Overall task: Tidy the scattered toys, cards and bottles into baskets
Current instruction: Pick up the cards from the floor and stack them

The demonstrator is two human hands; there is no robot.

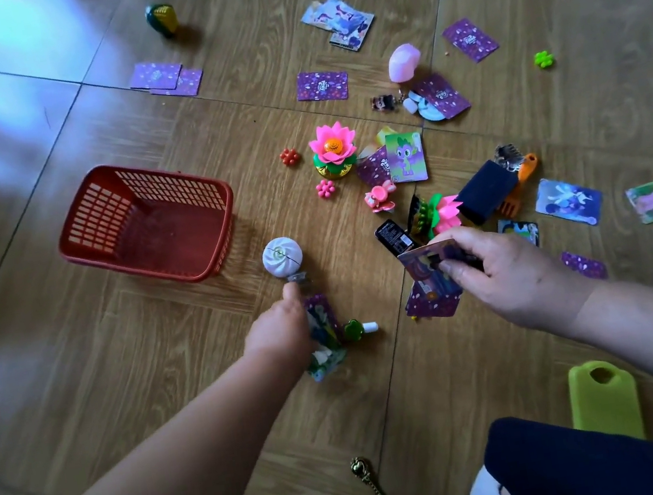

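A: Start with the big things. How far along is the tidying?

B: Hardly begun, I'd judge. The floor [79,372] carries nearly everything. The red basket [170,190] sits left of the mess, and I see nothing in it — only its slotted bottom.

A: And the hands?

B: Both are busy with cards. The left hand [281,323], near and centre, grips a stack of cards [322,329], forefinger stretched toward the far side. The basket lies close by, farther off and to its left. The right hand [502,262] pinches a picture card [429,261] between thumb and fingers, lifted above a few purple-backed cards [432,305] on the floor.

A: What is left?

B: Most of it. More loose cards [321,85], purple backs and picture faces alike, lie scattered across the far and right side. The pink lotus toy [332,148] stands upright right of the basket. A second lotus [445,209] lies tipped just beyond the right hand, and the toy corn [161,19] is well apart at the far left.

A: Small stuff?

B: A white round toy [282,256] sits just beyond the left forefinger, and a little green-capped bottle [361,327] just right of that hand. There are flower beads too — a red flower bead [290,156] and a green flower bead [544,59].
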